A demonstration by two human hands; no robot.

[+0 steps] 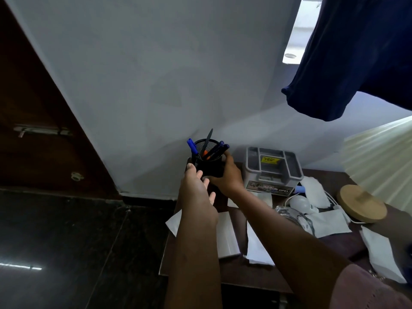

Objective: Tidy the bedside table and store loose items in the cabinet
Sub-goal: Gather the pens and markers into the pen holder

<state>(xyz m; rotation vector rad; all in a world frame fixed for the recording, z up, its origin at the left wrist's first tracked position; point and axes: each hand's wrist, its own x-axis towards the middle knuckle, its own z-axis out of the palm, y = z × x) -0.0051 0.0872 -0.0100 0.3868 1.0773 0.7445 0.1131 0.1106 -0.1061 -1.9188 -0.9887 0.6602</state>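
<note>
A black mesh pen holder [210,163] with several pens and a dark blade-like tool stands at the far left corner of the dark wooden bedside table [347,181], by the wall. My right hand [227,175] grips the holder from its right side, fingers curled round it. My left hand [196,188] is on the holder's left side with fingers straight, fingertips touching or nearly touching it. White papers [227,237] lie on the table below my arms.
A grey plastic organiser box [272,170] sits right of the holder. Further right lie a white bulb [299,202], a glass jar [289,214], white pouches [327,221] and a round wooden lid [362,204]. Dark blue cloth [347,63] hangs above. Dark floor and a wooden door at left.
</note>
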